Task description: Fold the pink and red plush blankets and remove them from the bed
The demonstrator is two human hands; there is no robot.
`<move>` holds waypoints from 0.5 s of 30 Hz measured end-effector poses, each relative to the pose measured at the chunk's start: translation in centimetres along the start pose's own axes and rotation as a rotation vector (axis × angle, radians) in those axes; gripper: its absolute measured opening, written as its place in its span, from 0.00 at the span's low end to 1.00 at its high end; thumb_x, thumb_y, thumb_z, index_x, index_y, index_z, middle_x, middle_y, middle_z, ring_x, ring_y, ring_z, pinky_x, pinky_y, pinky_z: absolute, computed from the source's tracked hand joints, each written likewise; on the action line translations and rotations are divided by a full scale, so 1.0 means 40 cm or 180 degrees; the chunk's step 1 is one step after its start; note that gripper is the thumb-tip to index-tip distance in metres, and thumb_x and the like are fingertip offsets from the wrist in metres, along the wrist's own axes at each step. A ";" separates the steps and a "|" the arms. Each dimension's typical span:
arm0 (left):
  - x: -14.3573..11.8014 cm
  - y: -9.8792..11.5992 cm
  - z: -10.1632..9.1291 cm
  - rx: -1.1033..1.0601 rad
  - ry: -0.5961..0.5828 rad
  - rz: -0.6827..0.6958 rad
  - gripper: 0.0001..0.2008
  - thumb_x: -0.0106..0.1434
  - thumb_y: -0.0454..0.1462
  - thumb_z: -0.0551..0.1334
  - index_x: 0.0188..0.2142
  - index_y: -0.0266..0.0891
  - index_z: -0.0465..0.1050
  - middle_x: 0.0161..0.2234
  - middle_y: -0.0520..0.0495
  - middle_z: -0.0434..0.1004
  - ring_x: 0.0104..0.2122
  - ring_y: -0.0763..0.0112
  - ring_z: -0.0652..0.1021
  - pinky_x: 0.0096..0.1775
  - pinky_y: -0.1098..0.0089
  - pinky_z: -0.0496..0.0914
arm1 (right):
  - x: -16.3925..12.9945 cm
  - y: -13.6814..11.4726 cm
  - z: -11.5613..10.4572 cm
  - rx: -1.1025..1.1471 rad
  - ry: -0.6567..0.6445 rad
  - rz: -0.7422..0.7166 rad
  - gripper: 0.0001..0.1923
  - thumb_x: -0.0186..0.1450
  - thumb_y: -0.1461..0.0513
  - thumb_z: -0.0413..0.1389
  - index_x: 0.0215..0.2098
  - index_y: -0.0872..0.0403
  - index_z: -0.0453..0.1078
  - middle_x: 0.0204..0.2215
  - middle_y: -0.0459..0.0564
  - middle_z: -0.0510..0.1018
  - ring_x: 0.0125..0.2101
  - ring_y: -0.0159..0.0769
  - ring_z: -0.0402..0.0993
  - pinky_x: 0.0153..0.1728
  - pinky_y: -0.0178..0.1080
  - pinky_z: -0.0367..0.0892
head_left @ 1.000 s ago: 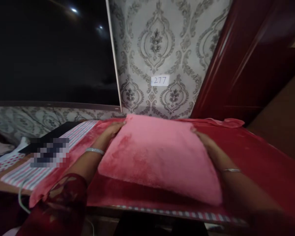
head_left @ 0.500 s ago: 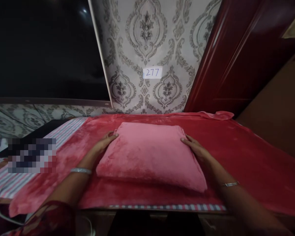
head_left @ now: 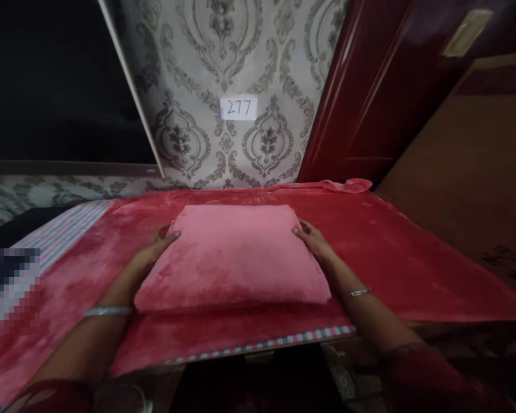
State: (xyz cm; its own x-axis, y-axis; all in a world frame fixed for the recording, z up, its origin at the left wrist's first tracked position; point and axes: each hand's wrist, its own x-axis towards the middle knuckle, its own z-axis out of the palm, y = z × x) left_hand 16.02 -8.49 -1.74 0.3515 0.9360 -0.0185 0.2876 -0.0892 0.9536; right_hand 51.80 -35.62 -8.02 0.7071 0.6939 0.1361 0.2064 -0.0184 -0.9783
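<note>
A thick, square pink plush cushion [head_left: 236, 252] with some redder patches lies in front of me on a red plush blanket [head_left: 382, 258]. My left hand [head_left: 158, 241] grips its left side near the far corner, thumb on top and the other fingers mostly hidden along the edge. On the opposite side, my right hand [head_left: 313, 238] holds it the same way, its thumb resting over the top edge. Both forearms reach in from the bottom of the view, each with a bracelet at the wrist. The underside of the cushion is hidden.
A striped cloth [head_left: 69, 232] shows beneath the blanket at the left. Behind the table stand a dark screen [head_left: 60, 86], a patterned wall with a paper marked 277 [head_left: 239, 107], and a dark red door [head_left: 370, 86]. A brown panel [head_left: 468, 172] borders the right.
The view has turned right and slightly down, so everything sits farther left and higher in the picture. Both hands keep their hold on the cushion, which stays nearly in place on the blanket.
</note>
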 end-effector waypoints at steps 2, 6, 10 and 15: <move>0.007 0.011 0.002 0.0138 0.0137 0.0041 0.26 0.44 0.48 0.73 0.40 0.40 0.72 0.36 0.45 0.78 0.41 0.53 0.79 0.41 0.60 0.75 | 0.012 0.003 -0.001 -0.0216 0.0229 -0.0138 0.36 0.56 0.48 0.62 0.59 0.55 0.69 0.52 0.60 0.79 0.46 0.46 0.78 0.48 0.47 0.73; 0.039 0.046 0.015 0.0421 0.0160 0.0246 0.22 0.45 0.52 0.69 0.33 0.41 0.71 0.30 0.48 0.76 0.36 0.58 0.77 0.36 0.64 0.72 | 0.061 -0.025 0.001 -0.0577 0.0470 -0.0364 0.23 0.56 0.54 0.62 0.48 0.53 0.76 0.49 0.56 0.81 0.46 0.44 0.76 0.49 0.46 0.70; 0.076 0.086 0.028 0.0913 0.0008 0.0207 0.19 0.47 0.53 0.68 0.23 0.41 0.71 0.22 0.47 0.72 0.31 0.55 0.76 0.31 0.64 0.68 | 0.115 -0.063 0.013 -0.0950 0.0599 -0.0296 0.09 0.56 0.56 0.61 0.31 0.53 0.78 0.32 0.52 0.82 0.36 0.43 0.76 0.40 0.42 0.68; 0.105 0.102 0.043 0.1185 -0.0073 0.0075 0.19 0.51 0.53 0.66 0.21 0.39 0.72 0.23 0.41 0.76 0.36 0.44 0.79 0.35 0.59 0.70 | 0.156 -0.085 0.040 -0.1240 0.0687 -0.0037 0.12 0.54 0.55 0.63 0.19 0.53 0.71 0.19 0.45 0.74 0.26 0.37 0.70 0.28 0.36 0.59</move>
State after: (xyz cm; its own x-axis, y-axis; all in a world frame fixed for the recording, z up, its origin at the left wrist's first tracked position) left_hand 20.22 -5.50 1.56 0.3804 0.9248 -0.0086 0.5822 -0.2322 0.7792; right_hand 54.42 -30.09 -4.10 0.8197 0.5302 0.2167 0.4254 -0.3101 -0.8502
